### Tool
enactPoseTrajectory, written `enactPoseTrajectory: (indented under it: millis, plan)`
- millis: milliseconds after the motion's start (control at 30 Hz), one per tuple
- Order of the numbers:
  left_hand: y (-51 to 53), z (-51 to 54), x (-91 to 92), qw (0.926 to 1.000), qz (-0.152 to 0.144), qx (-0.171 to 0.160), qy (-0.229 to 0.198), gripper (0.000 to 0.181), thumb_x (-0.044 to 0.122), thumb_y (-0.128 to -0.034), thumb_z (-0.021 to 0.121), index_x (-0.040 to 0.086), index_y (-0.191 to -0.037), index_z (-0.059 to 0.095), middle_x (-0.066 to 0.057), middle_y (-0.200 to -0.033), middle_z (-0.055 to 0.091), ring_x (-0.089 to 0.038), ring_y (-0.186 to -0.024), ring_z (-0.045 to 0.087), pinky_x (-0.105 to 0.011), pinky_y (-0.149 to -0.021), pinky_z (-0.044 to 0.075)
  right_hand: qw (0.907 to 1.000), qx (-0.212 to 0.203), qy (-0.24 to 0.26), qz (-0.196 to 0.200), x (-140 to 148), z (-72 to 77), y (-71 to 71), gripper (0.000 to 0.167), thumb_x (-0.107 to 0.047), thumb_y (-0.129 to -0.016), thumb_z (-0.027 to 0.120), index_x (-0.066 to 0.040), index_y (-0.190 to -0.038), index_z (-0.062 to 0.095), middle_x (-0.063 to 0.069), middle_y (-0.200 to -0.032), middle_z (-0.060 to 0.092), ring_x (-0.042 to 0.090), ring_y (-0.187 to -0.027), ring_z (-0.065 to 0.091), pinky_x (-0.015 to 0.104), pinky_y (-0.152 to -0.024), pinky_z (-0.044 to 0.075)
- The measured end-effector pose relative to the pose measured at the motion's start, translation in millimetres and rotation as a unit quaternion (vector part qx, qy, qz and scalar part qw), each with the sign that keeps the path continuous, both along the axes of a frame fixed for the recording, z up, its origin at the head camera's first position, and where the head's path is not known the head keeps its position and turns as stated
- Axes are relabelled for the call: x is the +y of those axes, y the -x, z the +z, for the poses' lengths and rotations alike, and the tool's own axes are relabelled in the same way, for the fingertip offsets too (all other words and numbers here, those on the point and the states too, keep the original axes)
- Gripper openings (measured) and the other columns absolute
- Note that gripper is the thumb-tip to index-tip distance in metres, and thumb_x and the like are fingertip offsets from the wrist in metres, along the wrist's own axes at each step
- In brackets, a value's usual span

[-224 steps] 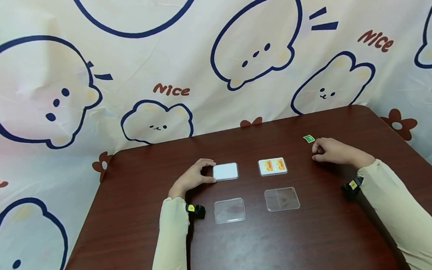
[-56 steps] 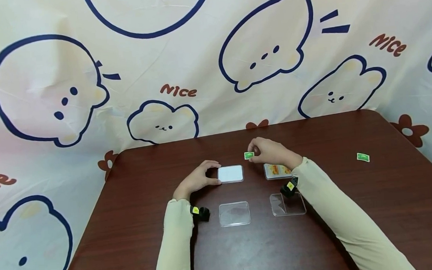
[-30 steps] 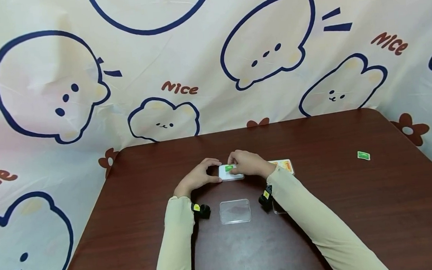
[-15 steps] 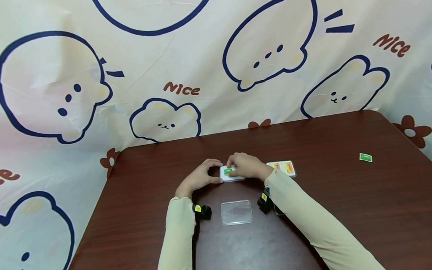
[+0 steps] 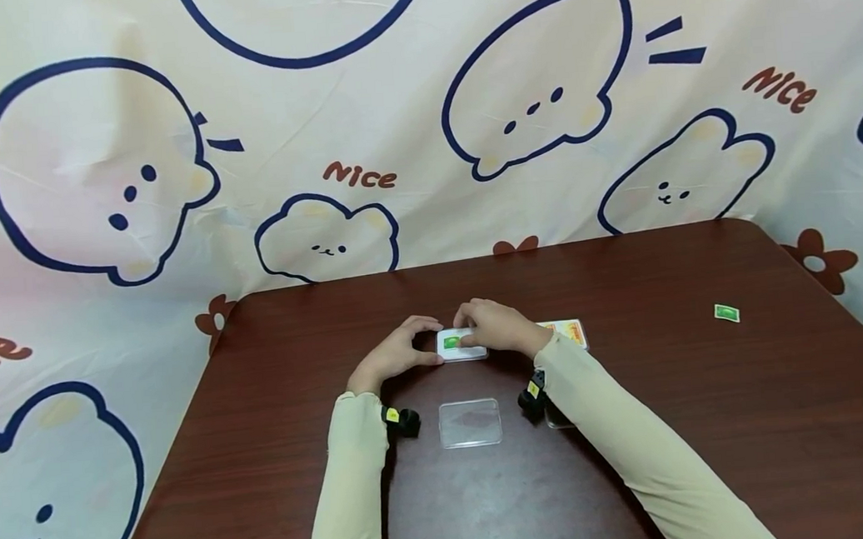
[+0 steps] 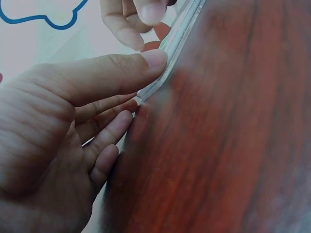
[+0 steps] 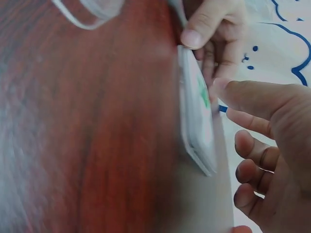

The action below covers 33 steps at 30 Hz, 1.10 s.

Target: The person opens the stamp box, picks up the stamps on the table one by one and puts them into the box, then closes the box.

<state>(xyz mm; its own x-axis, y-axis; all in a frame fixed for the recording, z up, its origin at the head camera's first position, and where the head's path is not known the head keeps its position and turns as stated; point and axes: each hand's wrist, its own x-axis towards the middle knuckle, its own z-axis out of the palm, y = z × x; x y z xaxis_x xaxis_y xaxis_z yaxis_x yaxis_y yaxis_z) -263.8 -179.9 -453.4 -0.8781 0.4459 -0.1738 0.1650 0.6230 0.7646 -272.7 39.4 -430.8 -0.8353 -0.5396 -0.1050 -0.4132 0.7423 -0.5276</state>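
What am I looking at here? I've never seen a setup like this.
No machine, just a person's bare left hand and right hand. The wide picture comes from a camera worn on the head; the close-ups come from the black left wrist camera and right wrist camera. On the dark brown wooden table, the left hand grips the left edge of a flat, rectangular, white plastic case. The right hand's fingers are at a small green rectangular card on it; I can't tell whether they pinch it. Beside it, a similar case with orange-and-yellow pictures is partly behind the cream right sleeve. Nearer the person are a clear rectangular plastic piece and, mostly hidden, a second one. A second green card lies far right.
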Motion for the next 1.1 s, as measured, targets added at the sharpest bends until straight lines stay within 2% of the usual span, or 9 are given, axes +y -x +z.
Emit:
enactPoseTrajectory:
  millis: [200,433,633,800,1100]
  plan:
    - [-0.8,1.5,1.9,0.9999,-0.005,0.007,0.009,0.054,0.02,-0.0843,0.075,0.012,-0.134,0.055,-0.004,-0.145,0.043,-0.025,-0.136,0.039,-0.046,-0.112,0.034,0.9998,0.007,0.018,-0.006,18,8.4,-3.0,0.031,-0.028,-0.089,0.07,-0.011,-0.114,0.064,0.005,-0.097,0.057,0.017,-0.084,0.051,0.029,-0.071,0.044]
    - [0.0,0.6,2.8,1.0,0.0,0.001,0.007,0.055,0.018,-0.0833,0.076,0.013,-0.134,0.055,-0.004,-0.146,0.042,-0.025,-0.137,0.038,-0.045,-0.112,0.033,0.999,0.027,0.016,-0.033,51,15.1,-5.6,0.031,-0.028,-0.088,0.071,-0.011,-0.114,0.065,0.006,-0.098,0.057,0.019,-0.088,0.051,0.03,-0.073,0.045]
    - [-0.6,0.4,-0.1,0.9999,0.0,0.009,0.011,0.055,0.018,-0.0836,0.076,0.013,-0.134,0.055,-0.005,-0.147,0.041,-0.026,-0.136,0.039,-0.046,-0.111,0.034,0.9983,0.02,0.02,-0.051,84,23.9,-7.5,0.035,-0.029,-0.088,0.071,-0.009,-0.117,0.063,0.008,-0.103,0.058,0.021,-0.092,0.052,0.034,-0.08,0.049]
    - [-1.5,0.7,-3.0,1.0,0.004,0.006,0.006,0.055,0.018,-0.0833,0.076,0.013,-0.134,0.055,-0.004,-0.147,0.041,-0.026,-0.135,0.038,-0.046,-0.111,0.034,0.9968,0.018,0.015,-0.076,114,29.7,-8.7,0.034,-0.024,-0.09,0.07,-0.006,-0.118,0.063,0.011,-0.104,0.058,0.023,-0.093,0.052,0.034,-0.08,0.047]
    - [-0.2,-0.5,-0.4,0.9999,0.005,0.006,0.011,0.055,0.02,-0.0837,0.076,0.015,-0.134,0.055,-0.004,-0.147,0.041,-0.025,-0.135,0.039,-0.046,-0.111,0.034,0.9921,0.023,0.024,-0.121,182,26.2,-14.6,0.036,-0.021,-0.09,0.068,-0.002,-0.119,0.061,0.016,-0.106,0.057,0.027,-0.096,0.05,0.035,-0.079,0.045]
